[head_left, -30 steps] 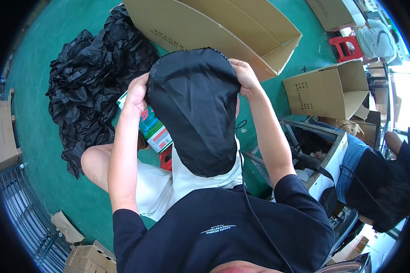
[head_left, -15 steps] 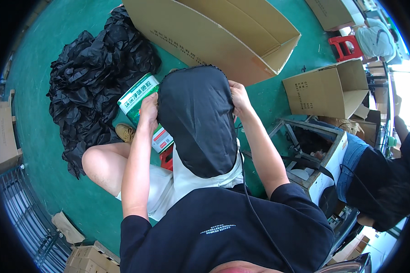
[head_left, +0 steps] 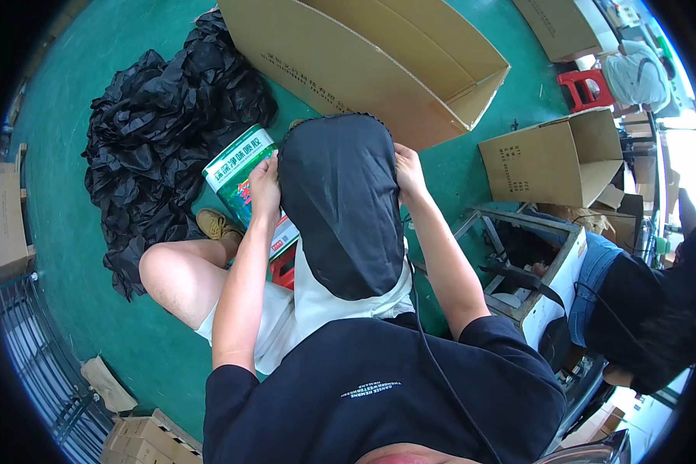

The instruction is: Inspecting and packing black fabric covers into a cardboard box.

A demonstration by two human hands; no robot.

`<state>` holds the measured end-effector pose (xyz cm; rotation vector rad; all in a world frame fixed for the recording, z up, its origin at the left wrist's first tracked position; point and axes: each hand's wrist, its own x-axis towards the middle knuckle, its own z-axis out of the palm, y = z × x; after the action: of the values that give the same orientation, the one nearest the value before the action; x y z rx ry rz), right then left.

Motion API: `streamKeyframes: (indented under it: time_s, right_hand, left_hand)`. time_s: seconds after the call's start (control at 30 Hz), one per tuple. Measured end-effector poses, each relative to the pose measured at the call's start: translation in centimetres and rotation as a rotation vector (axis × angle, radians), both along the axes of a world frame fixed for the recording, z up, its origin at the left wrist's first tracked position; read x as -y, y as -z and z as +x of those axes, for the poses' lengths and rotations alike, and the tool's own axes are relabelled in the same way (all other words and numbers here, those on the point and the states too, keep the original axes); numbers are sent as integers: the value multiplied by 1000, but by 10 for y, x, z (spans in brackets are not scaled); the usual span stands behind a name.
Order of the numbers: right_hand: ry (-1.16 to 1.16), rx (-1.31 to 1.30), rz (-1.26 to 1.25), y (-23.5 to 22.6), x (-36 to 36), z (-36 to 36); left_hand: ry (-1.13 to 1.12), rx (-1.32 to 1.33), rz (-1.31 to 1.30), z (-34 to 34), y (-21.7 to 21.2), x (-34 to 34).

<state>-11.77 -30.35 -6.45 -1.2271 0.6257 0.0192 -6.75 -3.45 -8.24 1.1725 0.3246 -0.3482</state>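
Cover (head_left: 340,209): 1, black, between the 2 hands; its narrow end is over the white shorts (head_left: 274,325), its wide end is away from the body.
Left hand (head_left: 265,192): it grasps the left edge of the cover, near the wide end.
Right hand (head_left: 408,176): it grasps the opposite edge; some fingers are hidden, so I cannot tell their exact hold.
Cover, done: the upper face is spread and almost smooth, the rim at the wide end looks gathered; I judge the shaping to be well advanced.
Cover, remaining: the underside is hidden, so I cannot tell whether the edge there is finished; the cover is not yet put down.
Heap (head_left: 155,139): 1, crumpled black cloth on the floor (head_left: 62,216); its pieces I cannot count.
Tin (head_left: 243,166): 1, green and white, beside the left hand.
Big box (head_left: 325,69): 1, open, beyond the cover.
Small box (head_left: 518,166): 1, open, to the right.
Co-workers (head_left: 636,81): 2, both at the right side.
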Motion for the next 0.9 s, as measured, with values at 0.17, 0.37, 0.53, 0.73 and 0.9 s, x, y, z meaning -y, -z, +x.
streamKeyframes:
  time_s: [0.17, 0.37, 0.53, 0.73, 0.9]
  right_hand:
    - [54, 24, -112, -9, 4, -6]
    - [160, 32, -165, -16, 0, -23]
    - [270, -23, 56, -25, 3, -45]
    - [290, -108, 233, -39, -1, -62]
    - [253, -167, 255, -45, -5, -78]
  left_hand:
    - [-141, -76, 50, -7, -36, 3]
    - [-109, -115, -51, -47, -48, -13]
    - [-166, -159, -178, -89, -62, -5]
    - [-157, -140, -211, -110, -64, -6]
    - [-59, -185, -310, -121, -63, -14]
